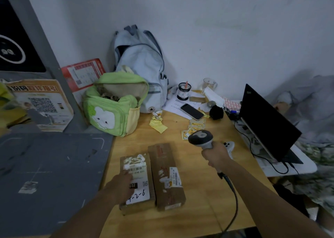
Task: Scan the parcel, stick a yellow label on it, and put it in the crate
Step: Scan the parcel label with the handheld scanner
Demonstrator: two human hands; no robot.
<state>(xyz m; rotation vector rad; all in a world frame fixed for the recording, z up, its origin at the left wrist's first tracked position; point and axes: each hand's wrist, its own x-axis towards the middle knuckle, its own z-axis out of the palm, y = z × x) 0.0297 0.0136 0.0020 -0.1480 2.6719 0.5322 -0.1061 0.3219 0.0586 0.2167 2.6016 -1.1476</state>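
While your right hand (pixel 216 155) is wrapped around the scanner (pixel 200 138) grip, your left hand (pixel 121 184) lies flat, fingers loose, on the parcel (pixel 138 181) on the wooden table (pixel 198 192), right beside a second box (pixel 167 176); yellow labels (pixel 191 129) sit farther back.

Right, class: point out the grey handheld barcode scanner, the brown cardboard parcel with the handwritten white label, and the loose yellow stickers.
Grey handheld barcode scanner (pixel 200 136): head view, its rounded head.
Brown cardboard parcel with the handwritten white label (pixel 140 176): head view, label's right half.
Loose yellow stickers (pixel 193 127): head view, middle of the scatter.
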